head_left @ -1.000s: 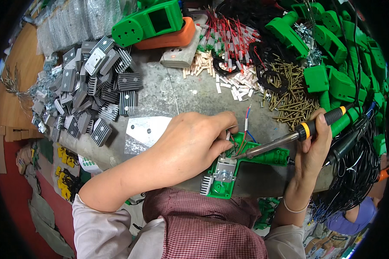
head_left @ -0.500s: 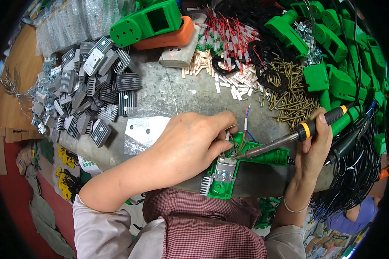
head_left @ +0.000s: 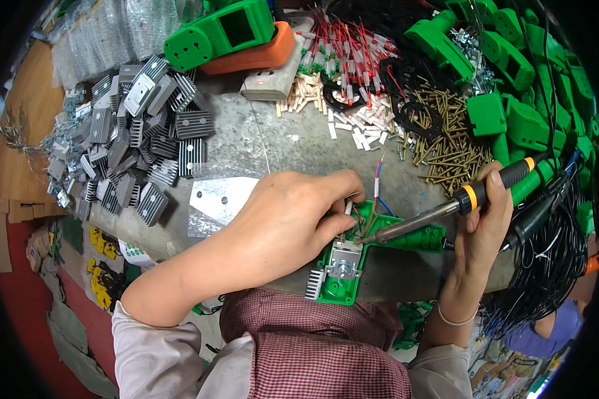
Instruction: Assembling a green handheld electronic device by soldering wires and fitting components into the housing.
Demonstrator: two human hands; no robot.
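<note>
A green plastic housing [head_left: 406, 239] lies at the table's near edge, with a metal switch-like part [head_left: 345, 256] seated in it. A striped metal heat sink [head_left: 315, 284] sits against its left side. My left hand [head_left: 293, 206] reaches over the housing from the left, thumb and forefinger pinched together near its upper end; what they grip is hidden. Red and blue wires [head_left: 377, 186] rise out of the housing beside those fingertips. In my closed right hand [head_left: 484, 219] is a soldering iron [head_left: 439, 216], its tip down at the terminals of the metal part.
Left of my hands lie a white metal plate [head_left: 209, 199] on clear plastic and a heap of heat sinks [head_left: 153, 126]. Brass screws [head_left: 446, 143], white sleeves [head_left: 359, 133] and red-wired indicator lamps [head_left: 353, 53] cover the far side. Green housings [head_left: 529, 123] and black cables [head_left: 539, 279] fill the right.
The view has shifted very slightly. Both hands, the soldering iron and the green housing keep nearly the same places.
</note>
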